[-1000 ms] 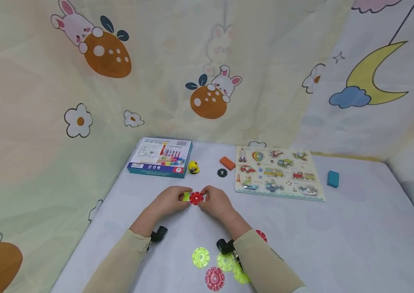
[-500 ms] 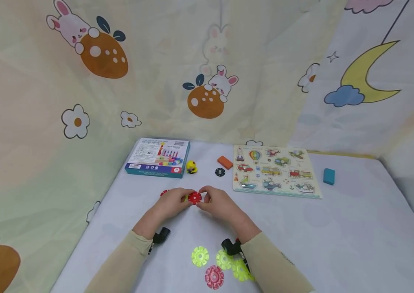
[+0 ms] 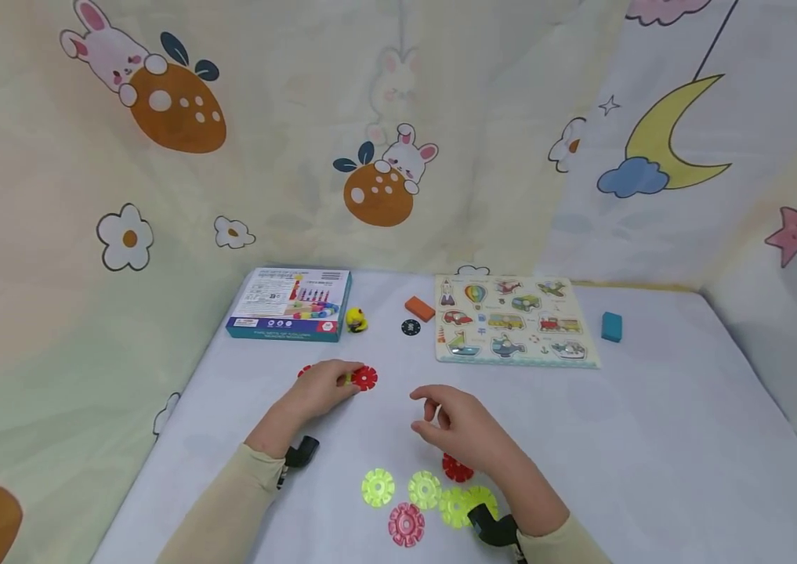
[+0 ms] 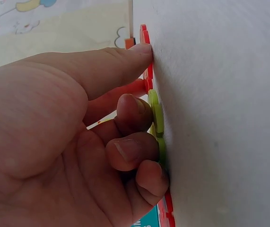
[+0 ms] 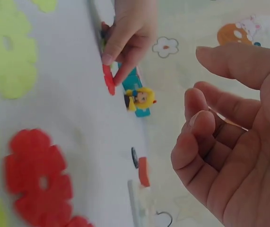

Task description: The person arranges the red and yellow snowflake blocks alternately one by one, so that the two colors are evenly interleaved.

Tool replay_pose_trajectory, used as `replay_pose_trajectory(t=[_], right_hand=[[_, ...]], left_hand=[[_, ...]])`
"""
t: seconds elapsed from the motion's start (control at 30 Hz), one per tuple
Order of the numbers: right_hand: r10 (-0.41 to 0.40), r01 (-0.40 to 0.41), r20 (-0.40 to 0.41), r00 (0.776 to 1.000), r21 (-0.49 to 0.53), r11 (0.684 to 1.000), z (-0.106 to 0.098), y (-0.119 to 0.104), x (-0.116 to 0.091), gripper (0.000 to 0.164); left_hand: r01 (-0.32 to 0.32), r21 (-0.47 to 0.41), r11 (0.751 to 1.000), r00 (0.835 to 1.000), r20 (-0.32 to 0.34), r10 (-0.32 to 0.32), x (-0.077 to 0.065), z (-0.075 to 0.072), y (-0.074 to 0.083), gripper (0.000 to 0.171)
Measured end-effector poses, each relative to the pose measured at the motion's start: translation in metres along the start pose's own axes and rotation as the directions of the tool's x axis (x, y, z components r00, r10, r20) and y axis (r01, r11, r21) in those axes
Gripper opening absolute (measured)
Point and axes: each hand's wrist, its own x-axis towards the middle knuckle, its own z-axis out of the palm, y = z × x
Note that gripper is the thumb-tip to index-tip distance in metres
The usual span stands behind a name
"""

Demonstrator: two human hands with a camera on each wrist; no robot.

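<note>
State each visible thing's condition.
Left hand, gripping the red plastic flower disc
Right hand, empty, raised
Nearer red flower discs, unheld
Nearer yellow-green flower discs, unheld
White-teal cardboard box, looks closed
Cream picture puzzle board, flat
Yellow-haired toy figure, upright
Black round chip, flat
Orange rectangular block, flat
Blue rectangular block, untouched

The left sleeve (image 3: 218, 513) and right sleeve (image 3: 567, 546) are beige, the left cuff (image 3: 266, 462) creased. Left hand (image 3: 319, 389) and right hand (image 3: 467, 427) are bare. The left camera (image 3: 302, 451) and right camera (image 3: 493, 527), worn at the wrists, are black and stubby.
</note>
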Motion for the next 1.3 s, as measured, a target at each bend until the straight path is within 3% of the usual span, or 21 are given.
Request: replay_pose_trajectory(t=[0.33,0.47,0.67,1.03,1.3], right_hand=[[0.055,-0.051,0.116,0.992,-0.038,0.998,0.022,0.029,-0.032,0.042],[0.078,-0.058,0.129,0.989,-0.156,0.986,0.036,0.029,-0.032,0.045],[0.119,-0.094,0.061,0.991,-0.321,0.943,0.047,0.022,-0.025,0.042],[0.236,-0.19,0.125,0.964,-0.301,0.934,0.047,0.012,-0.017,0.037],[0.262,-0.222,0.142,0.955,-0.248,0.943,0.049,0.013,-0.025,0.038]], left_hand=[[0.021,-0.023,1.0,1.0,-0.018,-0.021,0.004,-0.003,-0.012,0.05],[0.028,-0.026,0.999,0.999,-0.018,-0.028,0.005,-0.001,-0.017,0.05],[0.012,-0.058,0.998,1.0,-0.017,-0.013,0.005,0.0,-0.014,0.05],[0.007,-0.041,0.999,1.0,-0.011,-0.007,0.002,-0.001,-0.011,0.051],[-0.023,-0.017,1.0,1.0,-0.008,0.023,0.003,0.003,-0.006,0.05]])
